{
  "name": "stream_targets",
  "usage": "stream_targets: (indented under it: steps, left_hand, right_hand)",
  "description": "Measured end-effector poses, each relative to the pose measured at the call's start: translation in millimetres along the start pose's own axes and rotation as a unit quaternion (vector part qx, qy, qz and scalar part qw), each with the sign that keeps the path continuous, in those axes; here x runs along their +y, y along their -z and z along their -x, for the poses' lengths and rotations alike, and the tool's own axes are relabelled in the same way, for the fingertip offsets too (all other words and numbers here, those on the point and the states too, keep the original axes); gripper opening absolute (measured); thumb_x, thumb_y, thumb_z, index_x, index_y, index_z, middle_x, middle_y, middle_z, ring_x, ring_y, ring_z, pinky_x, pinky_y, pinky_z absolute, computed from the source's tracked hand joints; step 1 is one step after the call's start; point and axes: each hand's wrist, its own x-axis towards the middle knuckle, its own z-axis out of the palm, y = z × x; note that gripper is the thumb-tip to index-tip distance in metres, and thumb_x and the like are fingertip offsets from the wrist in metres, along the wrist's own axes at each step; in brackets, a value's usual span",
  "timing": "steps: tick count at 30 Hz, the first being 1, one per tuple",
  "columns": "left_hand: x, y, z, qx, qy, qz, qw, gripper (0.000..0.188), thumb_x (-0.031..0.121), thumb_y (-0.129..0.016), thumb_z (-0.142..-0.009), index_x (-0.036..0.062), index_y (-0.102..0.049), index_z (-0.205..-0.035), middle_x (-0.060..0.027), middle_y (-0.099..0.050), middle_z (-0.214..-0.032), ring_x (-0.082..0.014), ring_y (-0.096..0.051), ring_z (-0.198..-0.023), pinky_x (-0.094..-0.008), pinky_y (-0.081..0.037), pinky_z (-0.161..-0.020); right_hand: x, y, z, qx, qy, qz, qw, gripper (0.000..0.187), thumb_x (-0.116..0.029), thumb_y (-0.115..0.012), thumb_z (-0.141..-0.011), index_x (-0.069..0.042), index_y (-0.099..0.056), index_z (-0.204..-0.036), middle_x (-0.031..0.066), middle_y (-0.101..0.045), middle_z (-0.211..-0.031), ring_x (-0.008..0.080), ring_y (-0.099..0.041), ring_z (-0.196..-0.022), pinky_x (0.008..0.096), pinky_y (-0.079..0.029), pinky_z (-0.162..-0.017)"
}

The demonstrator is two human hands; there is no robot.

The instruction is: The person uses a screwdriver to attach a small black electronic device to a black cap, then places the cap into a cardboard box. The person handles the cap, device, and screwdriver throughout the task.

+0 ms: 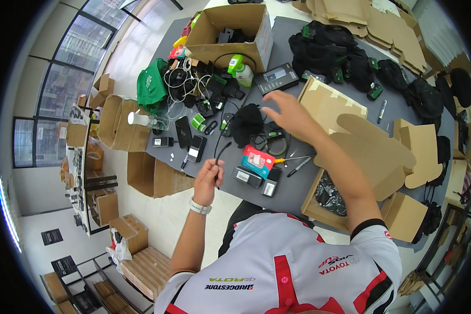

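Observation:
My left hand (208,181), with a grey-banded watch on its wrist, pinches a short black cable (217,155) near the table's front edge. The cable's end stands up past the fingertips. My right hand (289,113) reaches over the table with fingers spread and nothing in them. Nearest to it are a black cloth item (247,125) and a small black device (271,131) among coiled cables. In front of these lies a red and teal packet (258,161) on two small black boxes, one a black box (270,182) with a white label.
A cardboard box (226,48) holding black items stands at the back. Tangled white cables (183,78), a green spray bottle (240,70) and a green bag (152,87) crowd the left. Black headgear (322,49) and open cartons (416,152) fill the right.

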Motion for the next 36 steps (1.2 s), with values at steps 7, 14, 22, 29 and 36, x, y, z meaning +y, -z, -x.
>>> stream_targets:
  steps: [7,14,22,29,36]
  left_hand:
    - [4,49,-20,-0.081,0.081,0.132,0.985,0.041,0.034,-0.043,-0.117,0.0015,-0.059,-0.136,0.0065,-0.025,-0.062,-0.0054,-0.021,-0.05,-0.0254,-0.02,-0.047]
    - [2,99,-56,-0.135,0.089,0.153,0.975,0.041,0.032,-0.043,-0.117,0.0018,-0.056,-0.142,0.0044,-0.034,-0.064,-0.006,-0.028,-0.05,-0.0235,-0.026,-0.049]
    - [-29,130,-98,-0.126,0.092,0.09,0.984,0.032,0.029,-0.045,-0.117,0.0042,-0.063,-0.125,0.0074,-0.037,-0.067,-0.0014,-0.029,-0.053,-0.021,-0.026,-0.049]
    - [-14,98,-102,-0.207,-0.057,-0.097,0.972,0.033,0.028,-0.052,-0.115,0.0037,-0.074,-0.112,0.0114,-0.04,-0.068,0.0002,-0.029,-0.059,-0.0226,-0.025,-0.055]
    - [16,57,-71,-0.316,-0.209,-0.209,0.902,0.025,0.022,-0.059,-0.111,0.0012,-0.071,-0.105,-0.0019,-0.055,-0.069,-0.0112,-0.048,-0.062,-0.0297,-0.039,-0.059]
  right_hand:
    - [113,-177,-87,-0.171,-0.261,0.19,0.931,0.059,-0.05,-0.067,-0.099,0.0,-0.067,-0.13,0.0263,-0.069,-0.129,0.0435,-0.065,-0.121,0.0506,-0.054,-0.099]
    - [121,-184,-102,-0.194,-0.558,-0.05,0.805,0.045,-0.038,-0.08,-0.091,0.0,-0.078,-0.116,0.0137,-0.077,-0.12,0.0305,-0.072,-0.112,0.0407,-0.057,-0.093]
    - [49,-175,-41,-0.14,-0.428,-0.214,0.867,0.034,-0.022,-0.078,-0.087,0.001,-0.075,-0.112,0.0051,-0.076,-0.109,0.0156,-0.069,-0.105,0.0288,-0.049,-0.096]
    - [-35,-146,63,0.042,-0.422,-0.432,0.796,0.032,-0.022,-0.072,-0.099,0.006,-0.073,-0.114,0.0038,-0.076,-0.109,0.0105,-0.068,-0.101,0.0254,-0.05,-0.093]
    - [-96,-129,145,0.107,-0.328,-0.45,0.824,0.022,-0.024,-0.059,-0.111,-0.005,-0.069,-0.115,-0.0036,-0.07,-0.105,0.0026,-0.063,-0.098,0.0225,-0.05,-0.089]
